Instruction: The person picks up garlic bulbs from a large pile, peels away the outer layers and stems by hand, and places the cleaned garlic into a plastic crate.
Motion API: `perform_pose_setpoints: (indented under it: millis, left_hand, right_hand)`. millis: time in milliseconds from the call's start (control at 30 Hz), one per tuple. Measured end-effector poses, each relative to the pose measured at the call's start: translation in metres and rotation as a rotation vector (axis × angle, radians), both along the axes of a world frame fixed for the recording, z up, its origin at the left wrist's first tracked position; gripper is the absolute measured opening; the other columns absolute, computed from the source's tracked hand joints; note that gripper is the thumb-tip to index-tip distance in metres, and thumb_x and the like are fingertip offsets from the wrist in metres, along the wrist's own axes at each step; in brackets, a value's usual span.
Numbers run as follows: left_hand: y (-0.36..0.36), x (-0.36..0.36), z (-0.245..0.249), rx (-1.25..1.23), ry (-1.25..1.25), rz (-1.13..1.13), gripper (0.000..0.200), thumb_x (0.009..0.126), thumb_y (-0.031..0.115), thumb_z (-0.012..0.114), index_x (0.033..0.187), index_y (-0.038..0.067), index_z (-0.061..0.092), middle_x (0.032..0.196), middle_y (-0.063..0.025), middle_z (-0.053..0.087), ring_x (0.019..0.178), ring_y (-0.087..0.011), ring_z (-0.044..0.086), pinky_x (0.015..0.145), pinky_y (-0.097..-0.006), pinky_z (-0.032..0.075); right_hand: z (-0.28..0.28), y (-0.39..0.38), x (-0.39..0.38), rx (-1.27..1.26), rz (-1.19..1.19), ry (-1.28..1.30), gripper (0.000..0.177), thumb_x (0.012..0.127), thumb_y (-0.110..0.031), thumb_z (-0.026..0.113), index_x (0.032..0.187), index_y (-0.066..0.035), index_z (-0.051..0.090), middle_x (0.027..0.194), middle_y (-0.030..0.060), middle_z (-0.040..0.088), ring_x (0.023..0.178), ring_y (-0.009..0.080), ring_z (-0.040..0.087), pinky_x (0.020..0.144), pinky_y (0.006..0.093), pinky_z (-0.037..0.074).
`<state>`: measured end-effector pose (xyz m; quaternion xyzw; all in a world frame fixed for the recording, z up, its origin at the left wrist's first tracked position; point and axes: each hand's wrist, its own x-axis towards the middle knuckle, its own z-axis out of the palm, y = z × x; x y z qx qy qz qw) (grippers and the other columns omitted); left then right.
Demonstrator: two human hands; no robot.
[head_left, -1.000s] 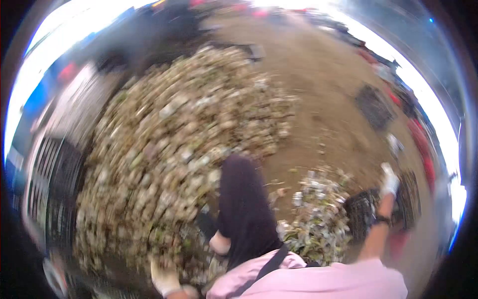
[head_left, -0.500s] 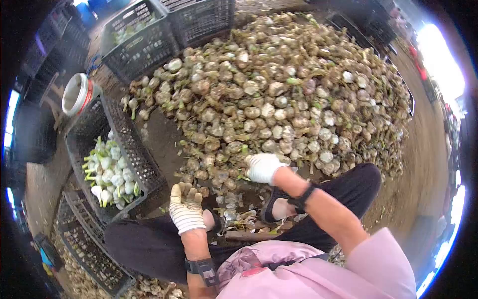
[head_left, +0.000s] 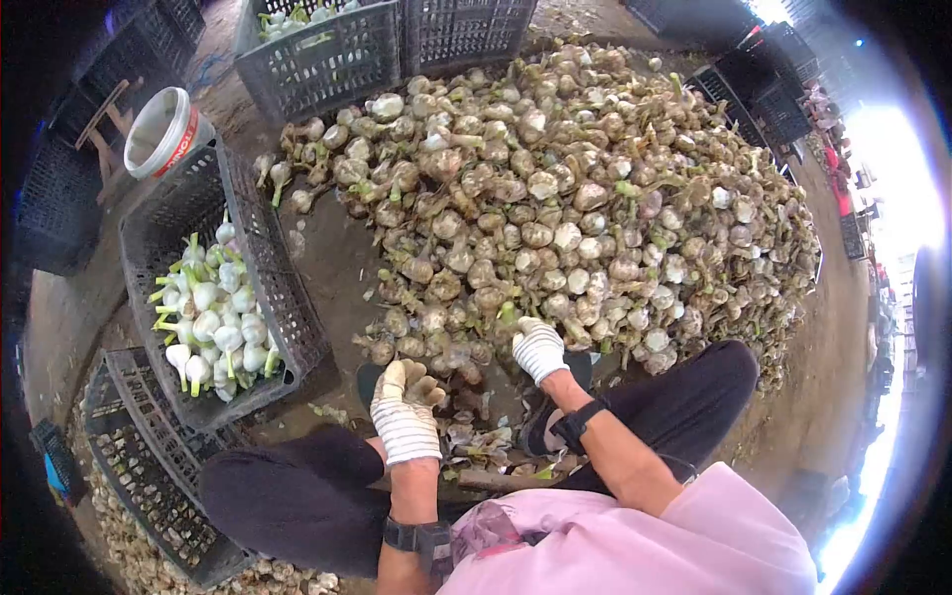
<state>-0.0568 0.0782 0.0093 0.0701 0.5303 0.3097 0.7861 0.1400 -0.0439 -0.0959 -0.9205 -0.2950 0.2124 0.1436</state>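
Observation:
My right hand [head_left: 538, 351], in a white striped glove, is at the near edge of a large heap of soil-stained garlic [head_left: 595, 218]. Its fingers close around a garlic bulb with a greenish stem [head_left: 508, 315], mostly hidden by the hand and the heap. Nearer my body, my left hand [head_left: 405, 412] wears a matching glove with brownish fingertips. Its fingers are curled, and whatever they may hold is hidden. To the left, a black plastic crate [head_left: 275, 263] contains cleaned white garlic bulbs [head_left: 213, 317] with trimmed green stems.
A white bucket [head_left: 164, 139] stands behind the crate. More black crates [head_left: 327, 64] line the back, one with pale bulbs. Another crate [head_left: 149, 476] lies at lower left beside loose garlic [head_left: 134, 540]. Peeled skins [head_left: 481, 443] litter the ground between my feet.
My view has shifted. My left hand has moved right, closer to my right hand, with its fingers still curled. My right hand remains at the heap's near edge.

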Motion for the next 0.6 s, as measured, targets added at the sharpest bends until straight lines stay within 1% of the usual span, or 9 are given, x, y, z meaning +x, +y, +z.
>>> perform_pose_setpoints:
  millis: [167,233,267,300,367,400,433,467,600]
  left_hand:
    - [-0.011,0.010,-0.008,0.086,0.056,-0.055,0.019,0.086,0.023,0.061,0.092,0.005,0.057,0.080,-0.0080,0.060,0.062,-0.0180,0.056,0.050,-0.0292,0.047]
    - [-0.019,0.008,-0.014,0.149,0.124,-0.148,0.030,0.087,0.026,0.059,0.107,0.004,0.055,0.100,-0.0117,0.059,0.084,-0.0249,0.059,0.067,-0.0386,0.050]
    - [-0.026,0.015,-0.006,0.236,0.147,-0.219,0.040,0.088,0.029,0.056,0.116,0.001,0.052,0.114,-0.0136,0.055,0.098,-0.0274,0.056,0.080,-0.0407,0.048]
    - [-0.029,0.009,-0.020,0.343,0.057,-0.357,0.051,0.089,0.033,0.053,0.128,0.001,0.045,0.125,-0.0144,0.048,0.113,-0.0307,0.049,0.092,-0.0440,0.041]
    - [-0.029,0.027,-0.025,0.275,0.136,-0.403,0.049,0.088,0.034,0.050,0.125,0.002,0.049,0.120,-0.0136,0.056,0.107,-0.0297,0.055,0.088,-0.0445,0.043]
    - [-0.038,0.042,0.010,0.288,0.209,-0.479,0.049,0.090,0.036,0.049,0.125,0.003,0.049,0.119,-0.0128,0.056,0.108,-0.0297,0.053,0.091,-0.0436,0.041]
    - [-0.047,0.047,0.041,0.266,0.269,-0.534,0.048,0.091,0.038,0.047,0.125,0.003,0.049,0.119,-0.0119,0.056,0.109,-0.0298,0.052,0.094,-0.0427,0.039]
    - [-0.056,0.046,0.072,0.238,0.312,-0.561,0.048,0.093,0.039,0.045,0.125,0.004,0.049,0.118,-0.0110,0.056,0.110,-0.0298,0.050,0.097,-0.0418,0.037]
    - [-0.038,0.047,0.008,0.050,-0.394,-0.864,0.044,0.094,0.035,0.045,0.128,0.007,0.047,0.119,-0.0098,0.055,0.109,-0.0278,0.050,0.095,-0.0425,0.038]
  right_hand:
    - [0.014,0.032,0.013,-0.123,-0.028,0.081,0.031,0.077,-0.028,0.056,0.095,-0.003,0.060,0.108,0.0215,0.058,0.097,0.0360,0.058,0.083,0.0430,0.047]
    - [0.014,0.033,0.006,-0.139,0.068,0.133,0.035,0.080,-0.027,0.051,0.103,-0.003,0.061,0.107,0.0215,0.058,0.093,0.0345,0.060,0.085,0.0420,0.046]
    - [-0.025,0.037,0.009,-0.472,0.624,-0.100,0.032,0.082,-0.023,0.048,0.101,-0.002,0.063,0.101,0.0208,0.060,0.089,0.0317,0.061,0.080,0.0415,0.048]
    - [0.015,0.026,0.003,-0.271,0.777,-0.413,0.012,0.067,-0.015,0.058,0.063,-0.007,0.066,0.069,0.0159,0.063,0.067,0.0274,0.062,0.058,0.0405,0.046]
    - [-0.067,0.021,0.007,-0.214,0.498,-0.290,0.019,0.068,-0.018,0.058,0.072,-0.003,0.069,0.070,0.0177,0.063,0.065,0.0318,0.062,0.058,0.0427,0.049]
    - [0.011,0.018,0.007,-0.227,0.613,-0.232,0.016,0.063,-0.017,0.061,0.068,-0.003,0.068,0.065,0.0168,0.063,0.062,0.0308,0.062,0.054,0.0429,0.048]
    - [-0.034,0.013,0.012,0.256,0.349,-0.001,0.014,0.062,-0.017,0.062,0.064,-0.004,0.068,0.065,0.0154,0.063,0.059,0.0279,0.060,0.052,0.0406,0.047]
    - [-0.013,0.012,0.011,0.299,0.346,0.210,0.021,0.068,-0.020,0.063,0.077,0.000,0.065,0.069,0.0143,0.063,0.063,0.0259,0.059,0.056,0.0394,0.047]
    - [0.094,-0.015,0.008,0.840,0.242,0.984,0.025,0.073,-0.011,0.058,0.095,-0.001,0.066,0.068,0.0094,0.061,0.062,0.0191,0.053,0.057,0.0343,0.044]
